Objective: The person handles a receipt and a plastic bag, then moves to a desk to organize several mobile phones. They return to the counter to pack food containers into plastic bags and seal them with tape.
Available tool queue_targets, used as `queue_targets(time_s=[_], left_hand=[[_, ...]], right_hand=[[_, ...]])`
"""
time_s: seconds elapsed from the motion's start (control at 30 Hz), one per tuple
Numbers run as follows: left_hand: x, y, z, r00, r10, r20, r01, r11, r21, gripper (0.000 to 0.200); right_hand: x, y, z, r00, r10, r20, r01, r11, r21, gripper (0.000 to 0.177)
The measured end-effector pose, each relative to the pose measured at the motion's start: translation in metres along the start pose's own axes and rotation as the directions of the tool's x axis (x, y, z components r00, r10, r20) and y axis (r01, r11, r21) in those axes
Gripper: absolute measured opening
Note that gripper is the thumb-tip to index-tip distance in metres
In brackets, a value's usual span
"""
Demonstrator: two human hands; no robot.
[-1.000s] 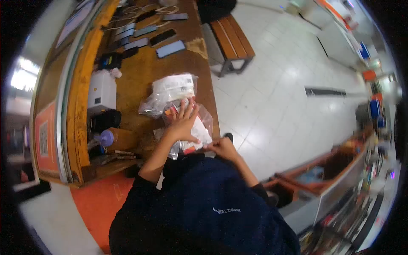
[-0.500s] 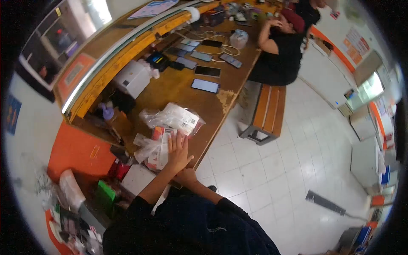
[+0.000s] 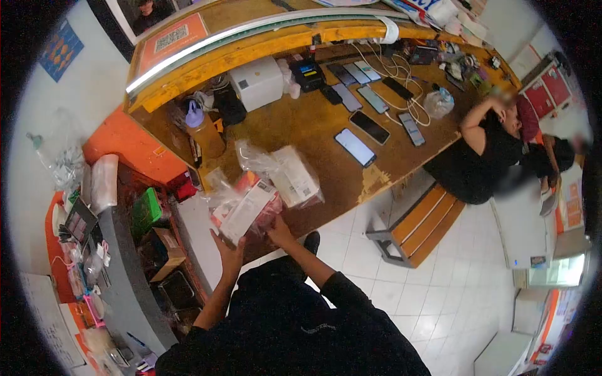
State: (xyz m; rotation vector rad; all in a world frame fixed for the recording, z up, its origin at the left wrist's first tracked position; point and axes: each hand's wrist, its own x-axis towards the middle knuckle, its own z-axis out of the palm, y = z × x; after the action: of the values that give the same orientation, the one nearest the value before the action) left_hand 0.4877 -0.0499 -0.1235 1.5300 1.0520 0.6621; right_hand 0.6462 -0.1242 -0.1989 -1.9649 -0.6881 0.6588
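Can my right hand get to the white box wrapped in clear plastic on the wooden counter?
Probably yes. Your right hand is close to the white box; it's beside the plastic-wrapped red-and-white package, but I see nothing blocking the way.

Bench (image 3: 313, 135): moderately bright, its rear recess shaded.
Floor tiles (image 3: 401, 294): pale and bright in front of the bench.
Edge strip (image 3: 188, 57): white glare above the bench.
Display case (image 3: 560, 271): glowing, right of the bench.
Plastic wrap (image 3: 254, 156): small highlights, softened detail on the bench.
Seated person (image 3: 480, 156): partly smeared, beside the bench.
Frame margin: lines strongly bowed, corners black.
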Motion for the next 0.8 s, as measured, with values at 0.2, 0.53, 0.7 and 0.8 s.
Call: queue_targets(time_s=[0.2,0.53,0.7,0.8], left_hand=[[0.005,-0.067,0.043,0.993,-0.066,-0.098,0.07,0.997,0.042,0.078],[0.007,-0.014,0.146,0.998,-0.023,0.055,0.02,0.998,0.053,0.057],[0.013,0.007,0.192,0.986,0.02,-0.166,0.019,0.973,0.23,0.054],[0.005,0.007,0.217,0.764,-0.637,-0.099,0.539,0.716,-0.444,0.054]], right_hand=[[0.033,-0.067,-0.109,0.79,-0.152,0.594,-0.045,0.952,0.303,0.06],[0.149,0.054,-0.293,0.969,-0.114,-0.219,0.08,0.984,-0.158,0.019],[0.279,0.086,-0.41,0.744,-0.588,-0.316,0.382,0.763,-0.521,0.024],[0.342,0.098,-0.466,0.784,-0.588,-0.197,0.309,0.646,-0.698,0.029]])
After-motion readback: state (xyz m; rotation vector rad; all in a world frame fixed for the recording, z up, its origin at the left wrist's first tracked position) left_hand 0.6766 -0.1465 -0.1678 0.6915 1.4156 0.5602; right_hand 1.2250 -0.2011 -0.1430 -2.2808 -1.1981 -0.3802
